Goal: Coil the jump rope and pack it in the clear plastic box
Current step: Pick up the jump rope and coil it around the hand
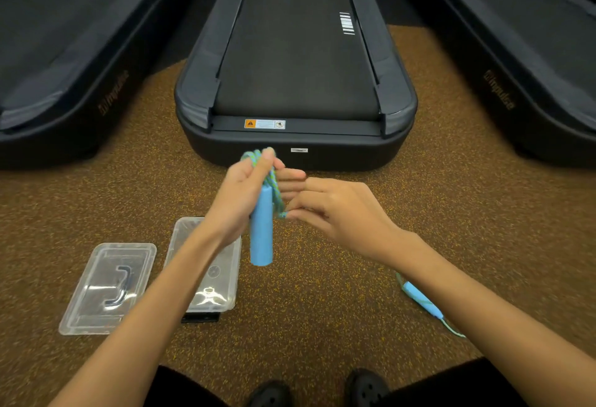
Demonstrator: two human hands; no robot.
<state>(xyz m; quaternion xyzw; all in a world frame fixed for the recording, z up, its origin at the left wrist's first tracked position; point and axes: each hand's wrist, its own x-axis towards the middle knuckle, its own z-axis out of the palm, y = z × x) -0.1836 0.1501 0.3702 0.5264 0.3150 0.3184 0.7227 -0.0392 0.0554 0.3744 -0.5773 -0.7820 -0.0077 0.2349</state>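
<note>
My left hand (240,192) grips looped blue-green jump rope (274,182) together with one light blue foam handle (261,229), which hangs straight down. My right hand (338,210) pinches a strand of the rope just right of that handle. The second blue handle (422,300) lies on the floor under my right forearm, with rope trailing from both its ends. The clear plastic box (222,271) stands open on the floor below my left forearm, which hides part of it. Its clear lid (108,287) with a dark handle lies flat to the left.
A dark treadmill (296,84) stands straight ahead, its rear edge just beyond my hands. Two more treadmills (64,68) flank it left and right. The floor (322,310) is brown speckled rubber. My black shoes (367,387) show at the bottom edge.
</note>
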